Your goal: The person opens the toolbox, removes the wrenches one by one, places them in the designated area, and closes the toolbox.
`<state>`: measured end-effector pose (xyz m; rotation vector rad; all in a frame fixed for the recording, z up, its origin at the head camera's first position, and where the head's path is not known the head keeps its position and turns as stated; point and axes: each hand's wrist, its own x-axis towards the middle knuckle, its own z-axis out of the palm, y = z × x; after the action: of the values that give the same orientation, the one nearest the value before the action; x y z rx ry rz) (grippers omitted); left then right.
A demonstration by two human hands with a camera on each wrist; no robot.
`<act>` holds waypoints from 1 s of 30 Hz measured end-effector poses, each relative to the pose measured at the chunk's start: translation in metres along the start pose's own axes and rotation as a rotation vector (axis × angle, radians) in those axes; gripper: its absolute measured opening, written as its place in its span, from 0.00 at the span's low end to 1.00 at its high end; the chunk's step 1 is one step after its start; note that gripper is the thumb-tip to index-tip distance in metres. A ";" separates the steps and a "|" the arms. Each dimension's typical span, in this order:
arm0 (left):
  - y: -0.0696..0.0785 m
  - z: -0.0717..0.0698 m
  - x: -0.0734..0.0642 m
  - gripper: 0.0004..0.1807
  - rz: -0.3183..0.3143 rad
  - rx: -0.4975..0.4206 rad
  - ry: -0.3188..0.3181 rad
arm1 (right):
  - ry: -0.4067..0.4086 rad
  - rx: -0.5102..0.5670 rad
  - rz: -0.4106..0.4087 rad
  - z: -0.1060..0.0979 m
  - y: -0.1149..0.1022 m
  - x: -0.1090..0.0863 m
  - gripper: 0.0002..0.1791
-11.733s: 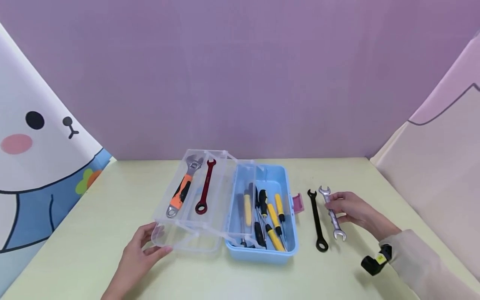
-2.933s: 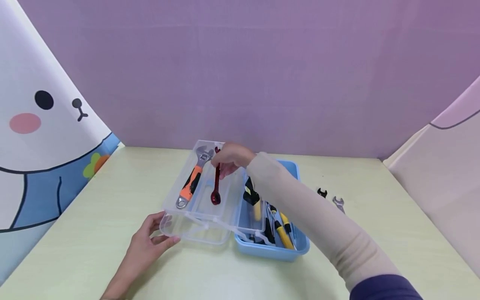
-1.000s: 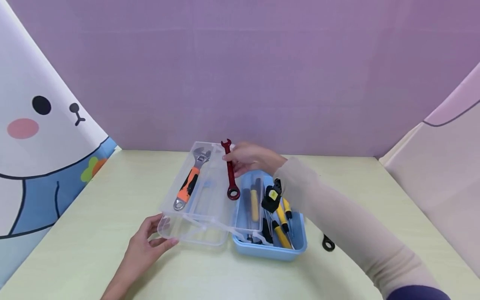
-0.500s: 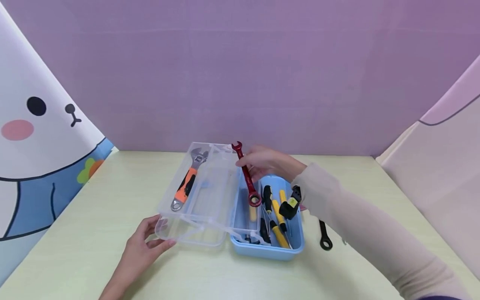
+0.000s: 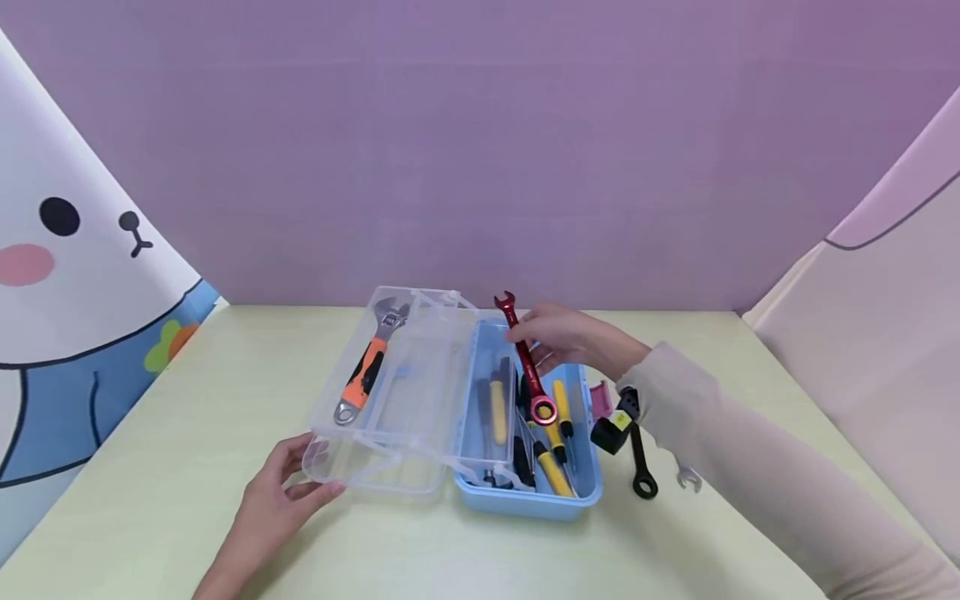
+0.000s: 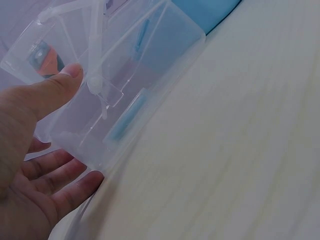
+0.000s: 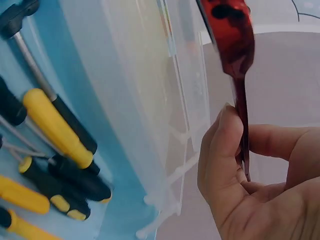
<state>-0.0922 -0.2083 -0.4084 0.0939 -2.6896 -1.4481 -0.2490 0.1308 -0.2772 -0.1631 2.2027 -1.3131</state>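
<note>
My right hand [image 5: 566, 337] pinches a red combination wrench [image 5: 527, 360] by its shank, open end up, above the blue toolbox [image 5: 525, 505]. In the right wrist view, thumb and fingers close on the wrench [image 7: 237, 50] from both sides. At the near left corner of the clear plastic lid [image 5: 397, 479], my left hand [image 5: 273, 496] grips the edge, thumb over it and fingers below, as the left wrist view shows. An adjustable wrench [image 5: 367, 371] with an orange and black handle lies in the clear tray section of that lid.
Yellow and black screwdrivers [image 5: 553, 473] and a hammer-like tool [image 7: 37, 70] fill the toolbox. A pink latch [image 5: 600, 400] sticks out at its right. Further right lie a black wrench [image 5: 642, 477] and a silver wrench [image 5: 688, 477], both partly behind my sleeve. A purple backdrop [image 5: 480, 167] rises behind.
The red wrench lay in the clear tray; my right hand, earlier at the silver wrench, has lifted it out and carried it right over the toolbox. My left hand stays at the lid.
</note>
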 end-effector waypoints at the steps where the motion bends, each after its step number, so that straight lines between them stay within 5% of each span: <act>1: -0.001 -0.001 0.000 0.43 -0.002 0.002 0.002 | -0.005 0.011 -0.007 -0.001 0.002 -0.001 0.15; 10: -0.006 -0.004 0.000 0.44 -0.037 0.015 -0.004 | -0.005 0.030 -0.020 -0.013 0.019 -0.013 0.17; 17: -0.012 -0.016 -0.002 0.48 -0.138 0.066 -0.036 | 0.009 0.047 -0.010 -0.018 0.032 -0.012 0.15; 30: -0.016 -0.013 0.001 0.47 -0.100 0.052 -0.034 | 0.050 0.064 0.006 -0.050 0.079 -0.020 0.25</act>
<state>-0.0917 -0.2282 -0.4145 0.2121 -2.7881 -1.4190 -0.2449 0.2172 -0.3177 -0.0997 2.1976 -1.3969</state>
